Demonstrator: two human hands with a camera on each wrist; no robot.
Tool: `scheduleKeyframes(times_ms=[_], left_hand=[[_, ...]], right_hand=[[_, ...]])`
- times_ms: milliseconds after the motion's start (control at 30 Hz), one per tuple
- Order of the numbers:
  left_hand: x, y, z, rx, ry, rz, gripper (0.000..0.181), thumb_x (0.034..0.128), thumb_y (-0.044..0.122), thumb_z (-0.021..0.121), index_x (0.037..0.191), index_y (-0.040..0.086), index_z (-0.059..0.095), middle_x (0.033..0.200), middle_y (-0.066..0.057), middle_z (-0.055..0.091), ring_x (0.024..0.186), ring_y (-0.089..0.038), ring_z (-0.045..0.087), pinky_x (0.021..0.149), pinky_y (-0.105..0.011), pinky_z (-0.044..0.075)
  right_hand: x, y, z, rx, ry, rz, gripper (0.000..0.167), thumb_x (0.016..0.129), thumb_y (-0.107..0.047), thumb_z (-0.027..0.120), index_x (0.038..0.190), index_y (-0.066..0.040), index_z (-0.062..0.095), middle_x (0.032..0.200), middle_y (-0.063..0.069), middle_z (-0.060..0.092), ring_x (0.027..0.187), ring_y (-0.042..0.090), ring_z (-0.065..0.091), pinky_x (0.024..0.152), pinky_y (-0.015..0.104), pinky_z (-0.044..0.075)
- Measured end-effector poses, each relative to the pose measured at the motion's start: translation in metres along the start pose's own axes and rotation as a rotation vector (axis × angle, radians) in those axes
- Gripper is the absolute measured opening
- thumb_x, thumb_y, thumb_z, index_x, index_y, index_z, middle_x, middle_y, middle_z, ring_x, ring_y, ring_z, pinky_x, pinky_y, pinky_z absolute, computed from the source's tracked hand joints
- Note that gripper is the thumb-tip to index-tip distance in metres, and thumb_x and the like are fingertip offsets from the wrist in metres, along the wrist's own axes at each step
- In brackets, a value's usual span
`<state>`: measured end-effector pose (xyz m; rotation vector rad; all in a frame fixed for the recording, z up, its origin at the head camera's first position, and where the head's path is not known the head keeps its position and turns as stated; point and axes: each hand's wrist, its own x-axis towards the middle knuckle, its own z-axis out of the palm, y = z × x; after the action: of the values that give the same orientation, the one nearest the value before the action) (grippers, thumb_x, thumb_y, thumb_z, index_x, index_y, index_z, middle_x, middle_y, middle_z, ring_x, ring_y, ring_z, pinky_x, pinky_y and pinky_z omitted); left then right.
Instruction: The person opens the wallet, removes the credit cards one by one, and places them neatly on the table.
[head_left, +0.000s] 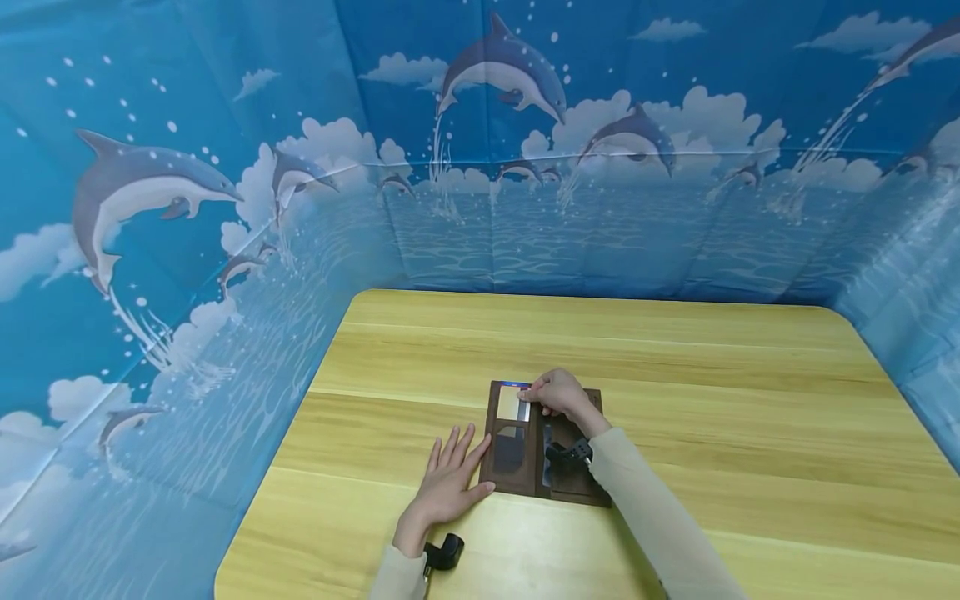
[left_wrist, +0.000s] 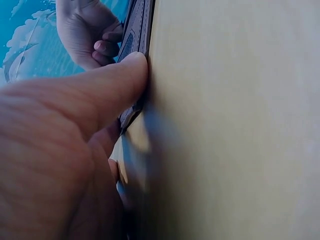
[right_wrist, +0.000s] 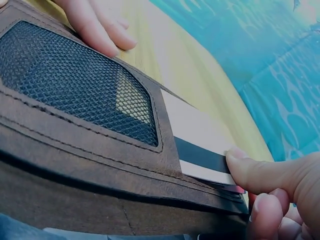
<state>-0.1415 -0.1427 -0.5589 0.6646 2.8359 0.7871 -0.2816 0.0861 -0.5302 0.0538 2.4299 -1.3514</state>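
Well, backdrop (head_left: 525, 225): blue, printed with dolphins, hanging just behind the surface (head_left: 712, 367).
Surface: wood-patterned, far corners rounded; from here I see bare boards beyond the wallet (head_left: 539, 471) and to either side of it, while the near edge is out of sight.
Wallet: brown, spread flat, well apart from the far, left and right edges, so moves away or sideways look unhindered; its right half is partly hidden by a wrist camera (head_left: 570, 452).
Left hand (head_left: 448, 483): fingers straight and fanned, thumb and forefinger touching the wallet's left side, nothing gripped; I'd say it is steadying.
Right hand (head_left: 558, 392): closed to a pinch on the card (right_wrist: 195, 120), thumb at its stripe, other fingers curled.
Mesh window (right_wrist: 80, 82): dark, in the wallet's left half.
Card: white, dark-striped, at the top of that half, apparently tucked behind the window's stitched border. I'd judge the job partway: much of it is exposed, and I can't tell whether it's going in or coming out; seating or freeing it remains.
Sliver (right_wrist: 239, 189): pinkish, under the card; too small to name.
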Motion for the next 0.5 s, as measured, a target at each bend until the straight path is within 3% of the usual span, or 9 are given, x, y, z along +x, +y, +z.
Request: scheduleKeyframes(times_ms=[300,500], left_hand=[[0.0002,-0.0046,0.0051,-0.02,0.013,0.017,0.068,0.0965,0.046,0.047,0.151,0.012,0.025,0.156,-0.018,0.01,0.142,-0.037,-0.003,0.109,-0.053,-0.01],[0.0008,-0.003,0.0029,0.013,0.007,0.003,0.067,0.096,0.042,0.05,0.151,0.011,0.027,0.156,-0.017,0.011,0.142,-0.037,0.0,0.109,-0.055,-0.005]], right_hand=[[0.0012,-0.0022,0.0019,-0.003,0.012,-0.002,0.024,0.082,-0.025,0.076,0.081,-0.003,0.067,0.054,0.004,0.054,0.04,0.011,0.05,0.043,0.025,0.043],[0.0039,-0.0021,0.0024,0.004,0.019,-0.01,0.024,0.083,-0.025,0.074,0.083,-0.002,0.067,0.053,0.003,0.053,0.04,0.011,0.049,0.042,0.024,0.04]])
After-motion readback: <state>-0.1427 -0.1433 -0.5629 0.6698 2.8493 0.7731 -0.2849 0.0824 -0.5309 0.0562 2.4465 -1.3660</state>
